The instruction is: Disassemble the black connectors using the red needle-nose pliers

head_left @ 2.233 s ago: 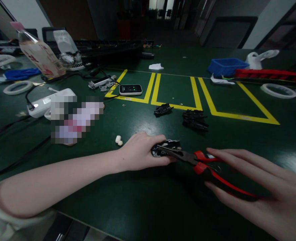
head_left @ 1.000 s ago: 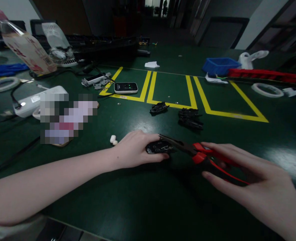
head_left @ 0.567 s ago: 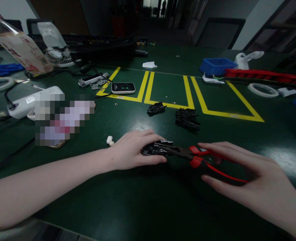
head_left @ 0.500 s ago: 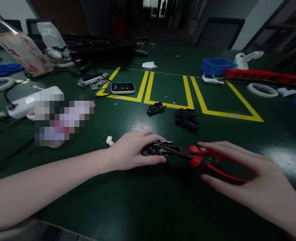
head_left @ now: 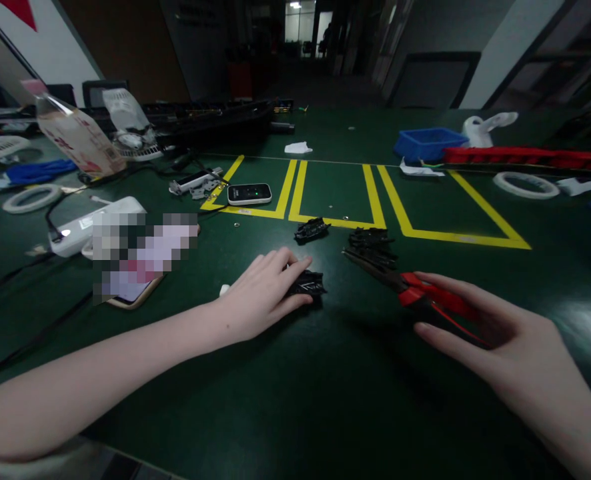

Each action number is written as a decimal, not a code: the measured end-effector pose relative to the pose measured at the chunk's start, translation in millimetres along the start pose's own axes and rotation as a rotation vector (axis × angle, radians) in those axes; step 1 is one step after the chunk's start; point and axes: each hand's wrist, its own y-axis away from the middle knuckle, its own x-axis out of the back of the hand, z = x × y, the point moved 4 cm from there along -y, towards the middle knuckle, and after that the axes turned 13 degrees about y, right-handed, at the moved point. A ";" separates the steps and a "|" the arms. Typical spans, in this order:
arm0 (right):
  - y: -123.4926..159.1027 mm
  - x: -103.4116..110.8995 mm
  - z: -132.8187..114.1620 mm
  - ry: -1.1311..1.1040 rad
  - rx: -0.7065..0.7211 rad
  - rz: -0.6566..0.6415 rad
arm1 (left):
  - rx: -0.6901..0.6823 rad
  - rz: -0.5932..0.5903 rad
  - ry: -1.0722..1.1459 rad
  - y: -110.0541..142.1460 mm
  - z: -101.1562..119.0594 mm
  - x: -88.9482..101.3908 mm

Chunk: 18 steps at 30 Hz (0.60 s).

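My left hand (head_left: 265,287) rests on the table with thumb and fingers closed around a small black plastic part (head_left: 309,285); its left end is hidden under the fingers. In my right hand (head_left: 505,340) are red-handled long-nose pliers (head_left: 410,290), their dark jaws pointing to the upper left, apart from the held part. The jaw tips lie in front of a pair of black plastic parts (head_left: 373,243). Another black plastic part (head_left: 312,230) lies just beyond my left hand. A small white piece (head_left: 224,290) shows beside my left wrist.
Left of my arm lie a blurred-out phone (head_left: 150,260) and a white power strip (head_left: 95,227). A small black-screened device (head_left: 249,194) sits by yellow tape outlines (head_left: 345,221). Farther back are a bottle (head_left: 75,130), a blue bin (head_left: 428,144) and a red strip (head_left: 525,159).
The plier jaws have come away from the black part under my left hand and moved up and right. My left hand still holds that part. The view has tilted slightly upward.
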 end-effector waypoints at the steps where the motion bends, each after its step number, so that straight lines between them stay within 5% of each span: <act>1: -0.8 -1.6 1.4 -0.005 0.002 0.002 | 0.015 0.010 -0.015 -2.5 -2.7 7.5; 8: -5.9 -4.7 21.7 -0.001 -0.005 0.019 | 0.107 0.054 -0.128 -36.4 -49.4 49.9; 13: -6.5 -10.9 27.8 0.013 0.026 -0.019 | 0.192 0.082 -0.222 -70.4 -84.9 53.6; 18: -7.4 -17.3 25.0 0.044 0.099 -0.043 | 0.203 0.137 -0.261 -94.1 -96.4 52.4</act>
